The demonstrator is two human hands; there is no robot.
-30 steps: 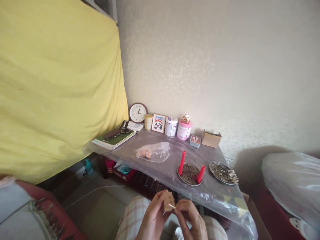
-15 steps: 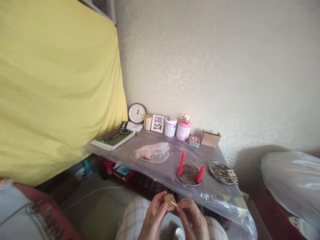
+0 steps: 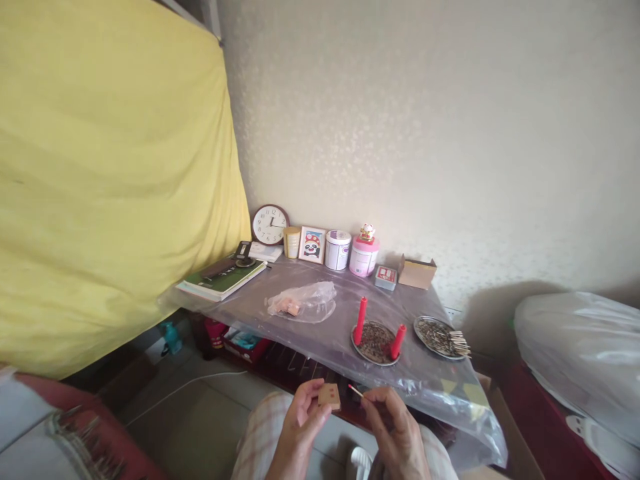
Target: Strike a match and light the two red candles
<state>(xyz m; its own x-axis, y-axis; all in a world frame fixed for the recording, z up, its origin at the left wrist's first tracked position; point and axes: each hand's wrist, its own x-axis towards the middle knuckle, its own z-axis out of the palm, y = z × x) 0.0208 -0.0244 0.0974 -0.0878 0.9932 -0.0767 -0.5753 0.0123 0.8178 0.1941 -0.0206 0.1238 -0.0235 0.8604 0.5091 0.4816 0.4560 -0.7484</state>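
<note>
My left hand (image 3: 303,420) grips a small brown matchbox (image 3: 329,396) with red marks on its face, in front of the table edge. Pinched in my right hand (image 3: 393,423) is a single match (image 3: 356,391), its red head pointing up and left toward the box, with a gap between them. The match shows no flame. On the table ahead, a round metal plate (image 3: 375,361) of dark seeds or husks carries a taller red candle (image 3: 361,320) and a shorter red candle (image 3: 398,343). Neither candle shows a flame.
Another metal plate (image 3: 416,331) holds similar bits and a row of matches (image 3: 460,343) at its rim. A crumpled plastic bag (image 3: 315,300) lies mid-table. Books (image 3: 225,280), a clock (image 3: 271,225), tins (image 3: 338,252) and an open carton (image 3: 417,273) stand behind. Plastic sheeting covers the table (image 3: 280,270).
The match has moved right, away from the matchbox, with my right hand. The matchbox has shifted slightly left in my left hand. The view has turned a little.
</note>
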